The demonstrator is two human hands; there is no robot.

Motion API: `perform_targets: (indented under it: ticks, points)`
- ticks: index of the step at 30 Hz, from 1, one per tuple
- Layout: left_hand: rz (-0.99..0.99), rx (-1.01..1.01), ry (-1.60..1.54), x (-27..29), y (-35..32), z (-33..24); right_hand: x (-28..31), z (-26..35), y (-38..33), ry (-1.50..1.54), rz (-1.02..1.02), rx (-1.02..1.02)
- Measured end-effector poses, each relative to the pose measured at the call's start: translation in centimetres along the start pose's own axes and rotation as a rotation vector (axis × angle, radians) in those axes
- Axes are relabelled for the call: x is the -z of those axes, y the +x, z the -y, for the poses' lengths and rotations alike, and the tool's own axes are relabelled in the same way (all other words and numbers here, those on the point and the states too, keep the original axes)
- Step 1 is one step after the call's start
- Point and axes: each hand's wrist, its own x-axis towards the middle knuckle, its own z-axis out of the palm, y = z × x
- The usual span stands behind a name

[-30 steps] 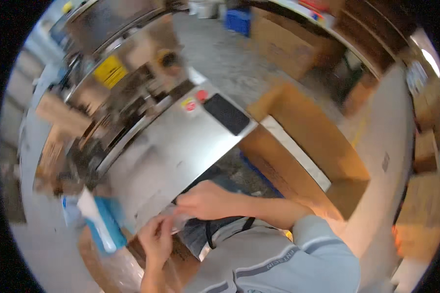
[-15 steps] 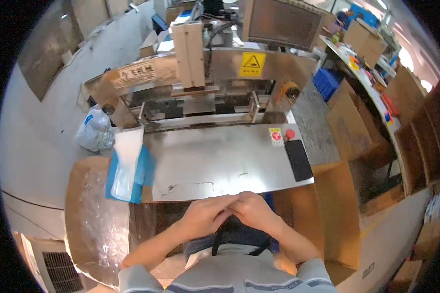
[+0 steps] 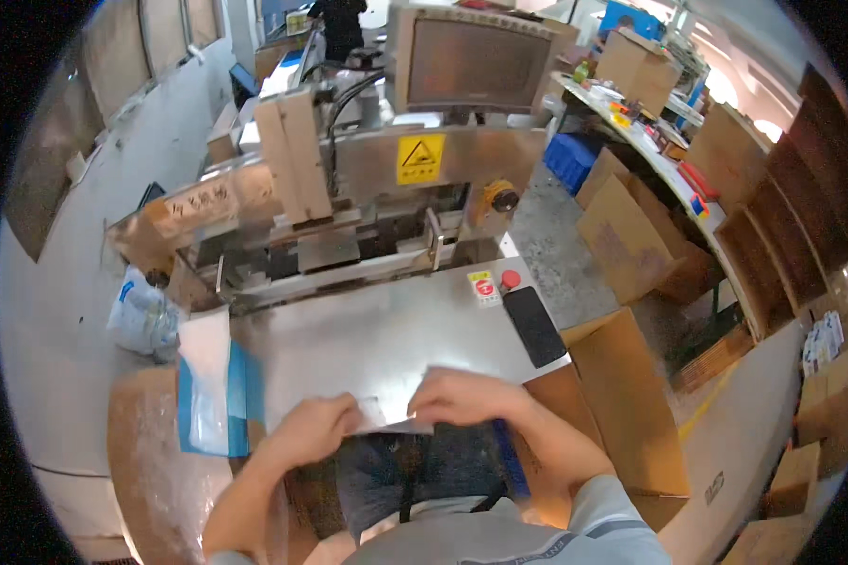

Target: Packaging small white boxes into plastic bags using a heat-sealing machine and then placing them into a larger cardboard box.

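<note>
My left hand (image 3: 316, 428) and my right hand (image 3: 462, 395) rest at the near edge of a steel machine table (image 3: 367, 334). Between them they pinch a small clear plastic bag (image 3: 386, 417), flat against the table edge. What is inside the bag cannot be made out. The machine (image 3: 377, 188) rises behind the table, with a yellow warning sticker (image 3: 420, 157) on its front.
A stack of clear and blue bags (image 3: 212, 386) lies on a board left of the table. A red button (image 3: 510, 279) and a black phone (image 3: 534, 326) sit at the table's right. Open cardboard boxes (image 3: 631, 235) stand to the right. A person stands far behind the machine.
The view has swung from the side to face the machine. Both hands have moved forward onto the table edge and spread slightly apart on the bag.
</note>
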Motion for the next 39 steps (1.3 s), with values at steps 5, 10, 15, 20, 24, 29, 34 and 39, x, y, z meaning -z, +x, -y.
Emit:
perform_targets:
  ticks: [5,10,15,20,24,29,34,39]
  points:
    - [0.028,-0.002,-0.063,4.5,3.2,2.3,4.0,-3.8,2.7,0.005,-0.088,-0.050]
    - [0.031,0.079,-0.111,7.9,10.3,9.1,6.4,-11.1,8.9,-0.044,-0.050,-0.314]
    - [-0.006,0.295,-0.508,13.0,17.4,13.9,9.7,-14.7,15.6,-0.167,-0.102,-0.422]
    - [-0.120,0.126,-0.336,14.6,21.6,15.6,11.6,-16.8,19.0,-0.414,-0.231,-0.222]
    - [-0.274,-0.060,-0.494,12.7,22.4,16.0,9.9,-13.7,20.1,-0.606,-0.367,-0.325]
    - [-0.623,0.101,0.252,8.6,21.0,10.7,4.7,-12.8,19.0,-0.930,-0.350,-0.228]
    - [-0.747,0.033,0.362,-3.1,11.4,5.3,4.1,-11.7,19.7,-0.959,-0.287,-0.363]
    - [-0.758,0.090,0.264,-8.4,7.7,4.2,2.8,-10.2,19.8,-1.015,-0.353,-0.249]
